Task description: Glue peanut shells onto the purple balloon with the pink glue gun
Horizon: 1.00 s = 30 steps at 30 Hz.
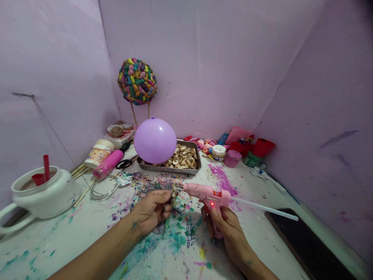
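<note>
My left hand (155, 210) pinches a peanut shell (174, 193) between thumb and fingers. In my right hand (224, 226) is a pink hot glue gun (203, 191), gripped by its handle, with a red light lit on its side. The gun's nozzle points left and is at the shell's upper edge; whether they touch I cannot tell. A clear glue stick (265, 208) sticks out of the gun's back. Beyond my hands, a purple balloon (155, 141) rests on a metal tray (172, 170) of peanut shells (184, 156).
A ball of coloured peanut shells (137, 81) stands on sticks at the back wall. On the left are a white pot (47, 194), paper cups (99, 153), scissors (126, 161) and coiled wire (103, 188). Paint jars (219, 152) stand back right; a dark phone-like slab (306, 242) lies front right.
</note>
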Motion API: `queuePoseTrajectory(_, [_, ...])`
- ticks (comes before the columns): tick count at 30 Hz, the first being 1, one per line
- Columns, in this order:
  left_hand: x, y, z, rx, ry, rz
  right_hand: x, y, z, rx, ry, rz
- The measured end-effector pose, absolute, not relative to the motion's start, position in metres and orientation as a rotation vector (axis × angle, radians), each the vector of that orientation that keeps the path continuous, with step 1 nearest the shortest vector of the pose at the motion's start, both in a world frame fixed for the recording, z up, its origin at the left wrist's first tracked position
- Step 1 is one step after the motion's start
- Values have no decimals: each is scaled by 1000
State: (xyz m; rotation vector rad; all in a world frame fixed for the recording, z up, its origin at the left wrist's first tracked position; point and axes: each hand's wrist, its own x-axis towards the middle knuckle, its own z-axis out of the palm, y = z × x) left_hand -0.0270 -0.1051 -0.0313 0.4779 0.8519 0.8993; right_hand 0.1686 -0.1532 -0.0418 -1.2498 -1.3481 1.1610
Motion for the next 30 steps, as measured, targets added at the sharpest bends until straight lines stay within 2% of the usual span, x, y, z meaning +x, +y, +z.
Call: queuePoseTrajectory(30, [-29, -104, -36, 496, 818, 920, 170, -150, -49, -1229, -1285, 1168])
